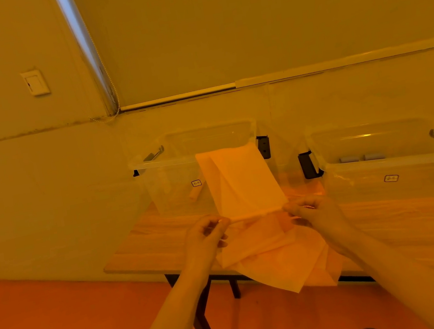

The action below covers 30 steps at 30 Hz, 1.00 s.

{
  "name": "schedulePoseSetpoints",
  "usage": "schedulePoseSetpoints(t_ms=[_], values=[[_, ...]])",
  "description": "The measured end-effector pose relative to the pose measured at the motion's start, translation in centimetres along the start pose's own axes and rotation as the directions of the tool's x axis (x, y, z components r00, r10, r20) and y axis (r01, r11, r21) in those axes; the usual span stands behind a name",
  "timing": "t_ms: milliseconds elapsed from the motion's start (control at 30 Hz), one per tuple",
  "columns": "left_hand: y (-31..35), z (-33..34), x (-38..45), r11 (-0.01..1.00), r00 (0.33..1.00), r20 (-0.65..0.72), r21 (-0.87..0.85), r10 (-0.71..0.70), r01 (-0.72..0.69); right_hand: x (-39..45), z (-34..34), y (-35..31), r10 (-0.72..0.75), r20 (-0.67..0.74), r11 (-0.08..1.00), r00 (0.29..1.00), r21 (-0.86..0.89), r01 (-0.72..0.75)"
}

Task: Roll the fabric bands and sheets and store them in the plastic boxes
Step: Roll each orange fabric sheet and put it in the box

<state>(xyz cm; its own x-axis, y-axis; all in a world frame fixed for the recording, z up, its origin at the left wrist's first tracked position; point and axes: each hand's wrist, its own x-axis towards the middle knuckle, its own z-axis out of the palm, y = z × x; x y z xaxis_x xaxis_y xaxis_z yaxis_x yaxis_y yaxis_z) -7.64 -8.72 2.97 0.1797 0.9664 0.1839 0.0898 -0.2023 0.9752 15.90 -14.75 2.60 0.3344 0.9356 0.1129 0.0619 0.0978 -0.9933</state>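
Fabric sheet [244, 180]: centre of frame, pale, stretched between both hands and rising above them in front of the left plastic box [173, 182]. Left hand [206, 232]: lower centre, fingers pinching the sheet's near left corner. Right hand [312, 210]: just right of it, pinching the near right corner; the two hands apart at sheet width. Further sheets [276, 260]: piled below the hands, overhanging the wooden table [148, 243] edge. Right plastic box [397, 164]: right of frame, holding small rolls [362, 157].

Plain room, wall switch [35, 83], roller blind [257, 15], wooden table [390, 225]
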Motion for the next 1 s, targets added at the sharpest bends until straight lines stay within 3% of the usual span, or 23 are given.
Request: schedulePoseSetpoints(t_ms=[300, 500, 700, 1000], values=[[0.3, 0.4, 0.4, 0.998, 0.999, -0.030, -0.067, -0.020, 0.018, 0.0, 0.5, -0.4, -0.021, -0.041, 1.000, 0.999, 0.012, 0.022], [3.2, -0.2, 2.8, 0.993, 0.991, -0.064, 0.000, 0.120, -0.120, 1.9, -0.1, -3.6, -0.083, -0.069, 0.996, 0.994, -0.020, 0.082], [9.0, 0.3, 5.8, 0.990, 0.993, -0.014, -0.086, 0.115, -0.116, 4.2, -0.2, -8.8, -0.122, -0.148, 0.989, 0.981, 0.070, 0.134], [15.0, 0.7, 9.7, 0.973, 0.972, 0.064, -0.073, 0.224, -0.220, 8.2, -1.0, -14.0, -0.165, -0.115, 0.965, 0.980, 0.189, 0.185]])
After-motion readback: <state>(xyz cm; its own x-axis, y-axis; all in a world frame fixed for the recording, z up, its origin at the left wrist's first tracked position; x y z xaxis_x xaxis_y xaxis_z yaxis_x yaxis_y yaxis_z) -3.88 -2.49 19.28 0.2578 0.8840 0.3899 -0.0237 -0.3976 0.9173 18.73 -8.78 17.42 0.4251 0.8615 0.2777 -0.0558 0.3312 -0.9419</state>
